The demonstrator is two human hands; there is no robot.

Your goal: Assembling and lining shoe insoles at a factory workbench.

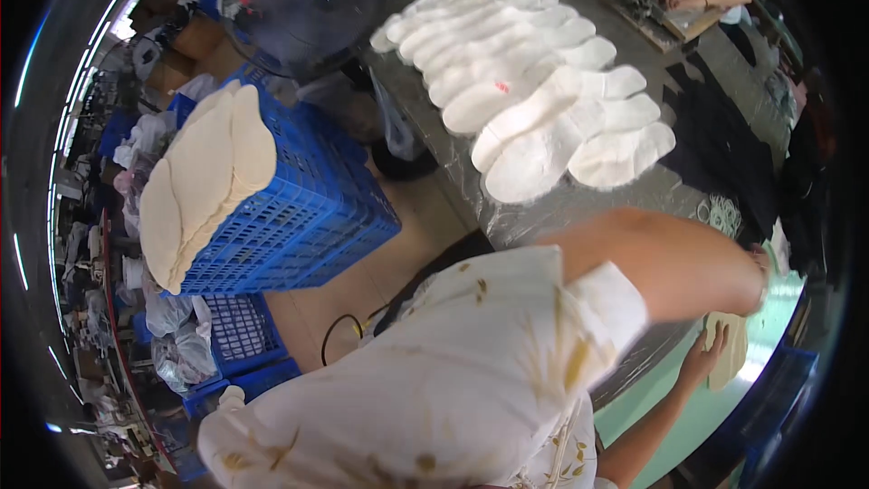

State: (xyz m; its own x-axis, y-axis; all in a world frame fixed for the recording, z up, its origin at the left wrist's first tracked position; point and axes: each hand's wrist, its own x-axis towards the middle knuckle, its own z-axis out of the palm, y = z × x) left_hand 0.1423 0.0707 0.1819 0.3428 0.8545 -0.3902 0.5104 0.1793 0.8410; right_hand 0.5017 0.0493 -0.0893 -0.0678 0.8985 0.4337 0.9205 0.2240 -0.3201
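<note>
a white patterned sleeve (425, 371) is nearest. the right hand (704, 359) rests with fingers apart on a beige insole-shaped piece (730, 355) on the pale green tabletop (654, 409); the left hand (760, 260) barely shows, its state i cannot tell.

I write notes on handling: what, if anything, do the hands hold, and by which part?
The right hand has fingers on the left edge of a cream, flat, rounded piece; a grip cannot be told. The left hand is mostly hidden, also unclear.
</note>
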